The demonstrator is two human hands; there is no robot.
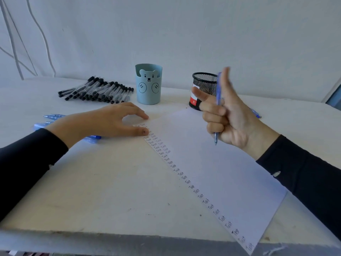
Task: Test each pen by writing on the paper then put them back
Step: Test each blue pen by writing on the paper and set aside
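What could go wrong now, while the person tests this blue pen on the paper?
The left hand presses only the far corner of the paper, whose near corner hangs over the table edge, so the sheet may slide under writing. The loose blue pens beside the left sleeve could be knocked and roll away.
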